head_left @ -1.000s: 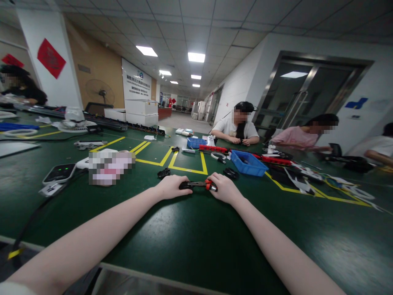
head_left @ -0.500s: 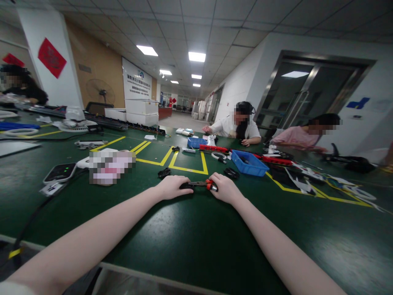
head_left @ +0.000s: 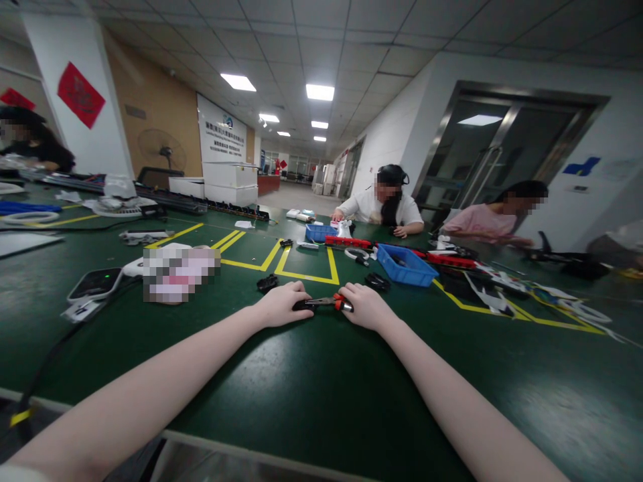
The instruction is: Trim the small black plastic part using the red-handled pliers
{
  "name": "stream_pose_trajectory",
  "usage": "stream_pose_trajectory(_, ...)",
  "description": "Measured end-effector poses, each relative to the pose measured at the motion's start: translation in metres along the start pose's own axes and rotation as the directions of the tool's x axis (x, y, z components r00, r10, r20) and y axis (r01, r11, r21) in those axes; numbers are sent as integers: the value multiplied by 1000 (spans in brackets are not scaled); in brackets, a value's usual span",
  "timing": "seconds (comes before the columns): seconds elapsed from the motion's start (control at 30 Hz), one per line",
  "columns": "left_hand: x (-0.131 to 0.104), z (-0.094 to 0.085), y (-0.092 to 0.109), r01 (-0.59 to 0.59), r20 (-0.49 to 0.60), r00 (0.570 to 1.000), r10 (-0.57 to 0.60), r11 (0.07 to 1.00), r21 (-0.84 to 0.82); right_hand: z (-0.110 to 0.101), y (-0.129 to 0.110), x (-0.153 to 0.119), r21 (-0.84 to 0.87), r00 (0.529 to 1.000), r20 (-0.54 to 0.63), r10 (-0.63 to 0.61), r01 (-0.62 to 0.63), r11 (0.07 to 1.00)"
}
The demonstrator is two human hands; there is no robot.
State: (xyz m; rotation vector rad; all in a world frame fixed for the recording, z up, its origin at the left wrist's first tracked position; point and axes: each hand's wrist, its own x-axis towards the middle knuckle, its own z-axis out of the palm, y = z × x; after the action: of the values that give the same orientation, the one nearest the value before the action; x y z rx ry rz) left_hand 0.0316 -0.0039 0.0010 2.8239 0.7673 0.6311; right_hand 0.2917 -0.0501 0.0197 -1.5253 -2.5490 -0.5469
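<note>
My right hand is closed around the red and black handles of a pair of pliers. The metal jaws point left and meet a small black part, which my left hand pinches; its exact kind cannot be made out. Whether the jaws grip the part or only touch it is too small to tell. Just behind my left hand lies a black plastic piece, and a similar black piece rests beyond my right hand. Both hands are low over the green table.
A blue bin stands right of centre, beside red strips. At left are a white device with a dark screen and a blurred pinkish object. Cables and loose parts lie at right. Two people sit across the table, another far left.
The view has shifted slightly. Both hands keep their hold, with the pliers and the black part almost unmoved.
</note>
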Motion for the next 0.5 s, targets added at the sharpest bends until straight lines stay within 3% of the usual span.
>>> stream_pose_trajectory(0.5,3,0,7,-61,-74,995,63,998,26,2,1,0,7,1000,15,14,-14,1000)
